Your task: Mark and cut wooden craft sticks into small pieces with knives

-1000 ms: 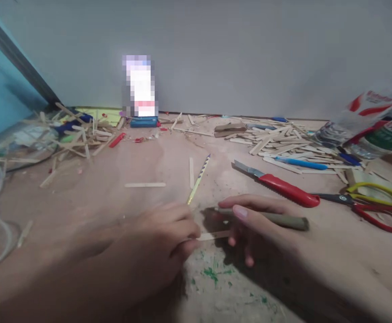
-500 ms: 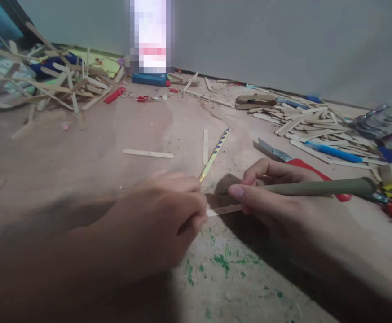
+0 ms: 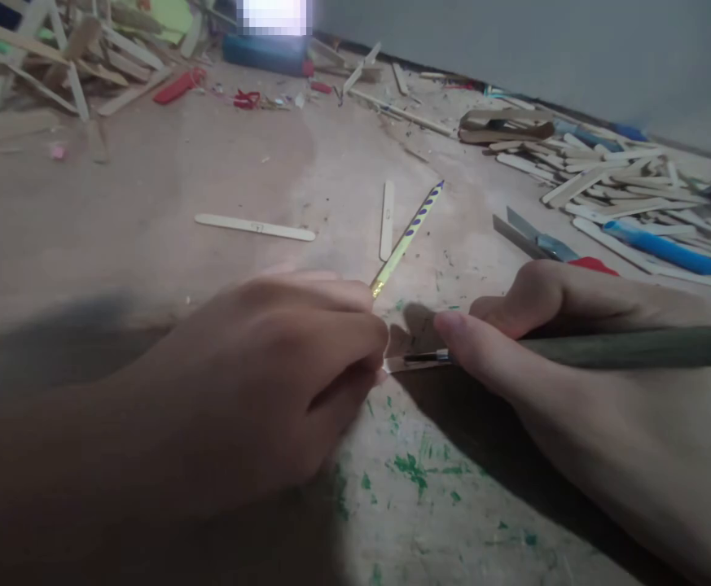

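Note:
My left hand [image 3: 294,366] is closed, its fingers pinching the left end of a wooden craft stick [image 3: 397,365] low over the table. My right hand [image 3: 514,325] grips a tool with a thick grey-green handle [image 3: 629,347], a silver collar and a thin dark tip; whether it is a knife I cannot tell. The tip lies along the craft stick, close to the left fingers. Just beyond my left hand, a yellow pencil [image 3: 407,238] with purple dots rests by an upright-lying second stick [image 3: 387,220]. A third stick [image 3: 254,228], with a small pencil mark, lies farther left.
Scissors [image 3: 535,238] with red handles lie beyond my right hand, partly covered. A blue pen-like tube [image 3: 664,247] rests against a heap of sticks [image 3: 612,183]. More sticks [image 3: 77,61] pile up at back left. Green stains [image 3: 413,468] mark the near tabletop [image 3: 392,537].
The view has dipped and moved closer. The tool's tip, hidden behind my right fingers before, now shows lying along the craft stick. My left hand keeps its pinch.

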A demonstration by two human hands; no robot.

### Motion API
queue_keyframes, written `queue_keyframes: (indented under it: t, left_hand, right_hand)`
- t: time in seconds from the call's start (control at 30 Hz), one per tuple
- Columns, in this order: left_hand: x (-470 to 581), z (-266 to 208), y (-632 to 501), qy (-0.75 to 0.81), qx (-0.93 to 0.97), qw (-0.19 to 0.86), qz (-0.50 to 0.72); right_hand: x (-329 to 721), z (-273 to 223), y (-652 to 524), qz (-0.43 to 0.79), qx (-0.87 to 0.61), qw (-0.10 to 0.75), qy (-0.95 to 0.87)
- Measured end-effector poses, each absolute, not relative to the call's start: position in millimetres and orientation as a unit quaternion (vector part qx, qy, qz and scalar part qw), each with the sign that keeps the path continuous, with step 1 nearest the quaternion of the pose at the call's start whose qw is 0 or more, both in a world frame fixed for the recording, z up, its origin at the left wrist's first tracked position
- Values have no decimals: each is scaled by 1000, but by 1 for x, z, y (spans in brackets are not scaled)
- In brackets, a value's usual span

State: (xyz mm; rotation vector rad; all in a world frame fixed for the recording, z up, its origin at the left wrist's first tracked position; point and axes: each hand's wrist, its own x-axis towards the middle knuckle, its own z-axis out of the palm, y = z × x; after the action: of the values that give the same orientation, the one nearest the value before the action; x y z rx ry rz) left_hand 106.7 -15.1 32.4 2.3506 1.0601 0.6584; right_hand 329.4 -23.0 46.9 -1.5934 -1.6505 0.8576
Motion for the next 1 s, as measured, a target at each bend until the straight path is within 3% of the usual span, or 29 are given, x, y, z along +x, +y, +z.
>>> queue_keyframes:
  t: [0.63, 1.0]
  left_hand:
    - [105, 35, -14, 409, 861, 206, 221]
    - [105, 35, -13, 407, 859, 203, 233]
  right_hand:
    - [335, 50, -14, 313, -578, 317, -684]
    - [334, 43, -8, 307, -506, 362, -720]
